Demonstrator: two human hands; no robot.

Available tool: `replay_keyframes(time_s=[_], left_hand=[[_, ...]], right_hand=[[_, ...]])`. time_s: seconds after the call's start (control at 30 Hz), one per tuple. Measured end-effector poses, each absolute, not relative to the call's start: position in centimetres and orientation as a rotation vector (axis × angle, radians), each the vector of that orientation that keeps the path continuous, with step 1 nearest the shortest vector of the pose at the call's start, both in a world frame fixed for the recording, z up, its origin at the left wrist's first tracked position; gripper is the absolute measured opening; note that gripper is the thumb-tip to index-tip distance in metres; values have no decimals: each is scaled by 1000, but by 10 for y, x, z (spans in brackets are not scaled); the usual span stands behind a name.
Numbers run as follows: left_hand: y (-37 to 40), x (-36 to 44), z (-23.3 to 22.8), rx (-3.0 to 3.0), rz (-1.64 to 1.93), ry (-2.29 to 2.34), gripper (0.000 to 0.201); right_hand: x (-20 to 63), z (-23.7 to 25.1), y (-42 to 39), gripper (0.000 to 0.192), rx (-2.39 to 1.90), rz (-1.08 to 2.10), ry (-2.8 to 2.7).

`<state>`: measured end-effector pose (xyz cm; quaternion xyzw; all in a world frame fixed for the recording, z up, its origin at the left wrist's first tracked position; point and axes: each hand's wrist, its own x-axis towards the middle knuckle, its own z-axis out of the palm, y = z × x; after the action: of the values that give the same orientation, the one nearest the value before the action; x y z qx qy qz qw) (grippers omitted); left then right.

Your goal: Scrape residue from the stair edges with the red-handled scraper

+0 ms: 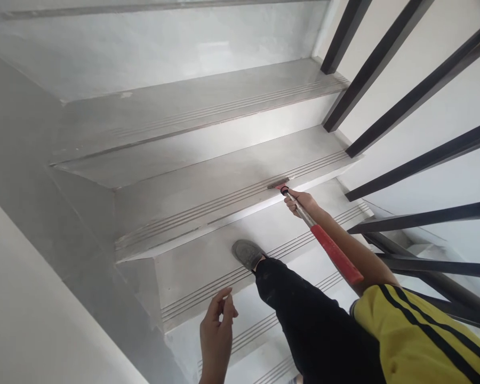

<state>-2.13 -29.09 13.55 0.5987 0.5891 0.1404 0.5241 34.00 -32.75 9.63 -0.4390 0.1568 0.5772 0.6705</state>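
My right hand (304, 202) is wrapped around the metal shaft of a scraper (336, 253), close to its head. The scraper has a long red grip that runs back along my forearm. Its wide, flat head rests on the grooved front edge of a grey stair tread (224, 186). Lower in the view, my left hand (218, 325) is held above the steps with its fingers curled and the thumb close to the index finger. Whether anything small is pinched there I cannot make out.
Dark metal balusters (384, 66) line the right side of the stairs. A grey wall (28, 133) borders the left. My foot in a grey shoe (248, 253) stands on the tread below the scraper. Small pale flecks (126, 95) mark an upper tread.
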Motion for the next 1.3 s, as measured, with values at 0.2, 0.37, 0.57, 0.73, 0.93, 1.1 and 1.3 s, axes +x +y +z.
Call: replay_keyframes(time_s=[0.2,0.37,0.57,0.73,0.93,1.1,1.3], left_hand=[[-292,-19,135,1452,311,1396,57],[-291,-17,138,1461,317,1382,54],[-288,5,149,1563,331,1246,46],[-283,66,177,2031,522,590,35],[-288,143,201,2275,492,-210,49],[-290,163,200,2353,443,-326,36],[-270,181,226,2372,438,-285,31]], right_hand=[[339,115,-316,20,-879,1325,452],[329,117,-307,15,-965,1243,458],[329,114,-302,14,-948,1225,488],[332,117,-300,13,-905,1236,520],[330,119,-307,14,-831,1259,436],[332,121,-307,14,-812,1263,435],[335,117,-299,13,-877,1134,325]])
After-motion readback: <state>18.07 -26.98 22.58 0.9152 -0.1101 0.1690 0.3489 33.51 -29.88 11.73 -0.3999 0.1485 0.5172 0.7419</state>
